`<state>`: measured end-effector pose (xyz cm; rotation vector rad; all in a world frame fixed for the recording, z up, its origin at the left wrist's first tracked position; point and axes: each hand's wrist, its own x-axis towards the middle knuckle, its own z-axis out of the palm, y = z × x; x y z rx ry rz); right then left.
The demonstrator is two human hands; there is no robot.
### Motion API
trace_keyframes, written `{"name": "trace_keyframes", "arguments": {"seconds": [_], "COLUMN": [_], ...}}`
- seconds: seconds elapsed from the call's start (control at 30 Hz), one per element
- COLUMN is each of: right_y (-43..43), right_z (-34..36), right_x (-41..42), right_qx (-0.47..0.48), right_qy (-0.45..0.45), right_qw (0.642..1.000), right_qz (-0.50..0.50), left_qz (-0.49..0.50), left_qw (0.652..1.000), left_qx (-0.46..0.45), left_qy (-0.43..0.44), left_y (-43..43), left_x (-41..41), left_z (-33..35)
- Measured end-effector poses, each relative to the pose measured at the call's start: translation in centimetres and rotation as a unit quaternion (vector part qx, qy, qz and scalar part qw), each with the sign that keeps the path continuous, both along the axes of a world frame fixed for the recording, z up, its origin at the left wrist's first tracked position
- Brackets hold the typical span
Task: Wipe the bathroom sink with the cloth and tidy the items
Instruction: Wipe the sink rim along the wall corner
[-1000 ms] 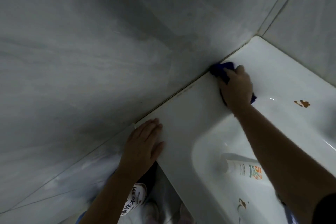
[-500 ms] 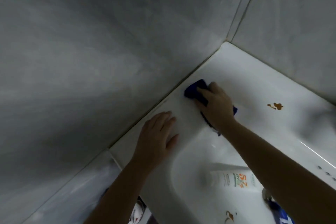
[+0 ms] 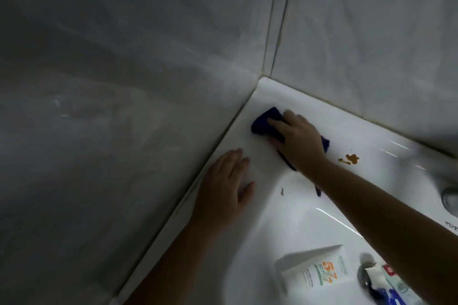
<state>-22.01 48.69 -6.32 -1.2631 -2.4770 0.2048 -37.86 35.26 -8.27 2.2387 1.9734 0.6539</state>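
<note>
A grey, faintly veined tiled wall fills the left side and meets the rim of a glossy white ceramic sink along a slanting grouted seam. Just beside that seam the left hand lies flat on the sink's left ledge, palm down, fingers straight and close together, the thumb spread out toward the basin; it holds nothing. Further along the same ledge, near the back corner where the two walls join, lies a dark blue crumpled cloth. The right hand rests on top of it and presses it to the ledge, with its fingers fairly straight over the fabric. Bunched cloth pokes out ahead of the fingertips, and more shows at the hand's right edge and under the wrist. A tiny dark speck sits on the basin's slope between the two forearms. To the right of the cloth, apart from it, an orange-brown splotchy stain marks the back ledge. Low in the basin a white plastic tube with orange numerals and green print lies on its side. Just to its right a red, white and blue tube lies over the metal drain. At the far right edge a blurred metal fitting rises from the ledge beneath the paler tiled back wall.
</note>
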Motion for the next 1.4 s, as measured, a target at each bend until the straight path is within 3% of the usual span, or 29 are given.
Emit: {"name": "trace_keyframes", "arguments": {"seconds": [0.17, 0.37, 0.53, 0.7, 0.83, 0.87, 1.0, 1.17, 1.27, 1.33, 1.4], "right_y": [5.8, 3.5, 5.8, 0.7, -2.1, -0.5, 2.4, -3.3, -3.9, -5.6, -7.9], "right_z": [-0.2, -0.8, 0.2, -0.1, 0.1, 0.1, 0.1, 0.6, 2.4, 2.4, 1.8], "right_x": [-4.5, -0.5, -5.0, -1.9, -0.8, -0.9, -1.1, 0.7, 3.0, 5.5, 9.0], "right_qx": [0.085, 0.09, 0.059, -0.015, -0.03, -0.012, -0.009, -0.032, -0.002, 0.015, 0.0], "right_qy": [-0.041, 0.005, -0.021, -0.004, 0.002, 0.0, 0.004, 0.025, 0.096, 0.16, 0.167], "right_qw": [0.995, 0.984, 0.994, 0.994, 0.999, 0.999, 0.993, 0.999, 0.987, 0.952, 0.909], "right_qz": [-0.04, -0.156, -0.09, -0.106, 0.029, 0.034, -0.122, -0.024, -0.129, -0.26, -0.382], "left_qz": [-0.003, -0.006, -0.006, 0.005, 0.008, 0.007, 0.003, 0.0, -0.004, -0.007, -0.027], "left_qw": [1.0, 1.0, 1.0, 1.0, 0.999, 0.999, 1.0, 0.999, 0.998, 0.998, 0.997], "left_qx": [0.013, 0.003, 0.003, -0.028, -0.042, -0.04, -0.03, -0.046, -0.054, -0.054, -0.058], "left_qy": [-0.02, -0.021, -0.018, -0.001, -0.006, -0.004, -0.007, 0.014, 0.03, 0.036, 0.032], "left_y": [0.1, 0.1, 0.2, 0.1, 0.0, 0.0, 0.1, 0.2, 0.3, 1.2, 2.6], "left_x": [-0.2, -0.2, -0.5, -0.2, 0.0, -0.1, -0.1, -0.1, 0.2, 0.7, 1.3], "left_z": [-0.1, -0.3, -0.6, 0.0, 0.6, 0.6, 0.6, 0.8, 1.1, 1.4, 1.6]}}
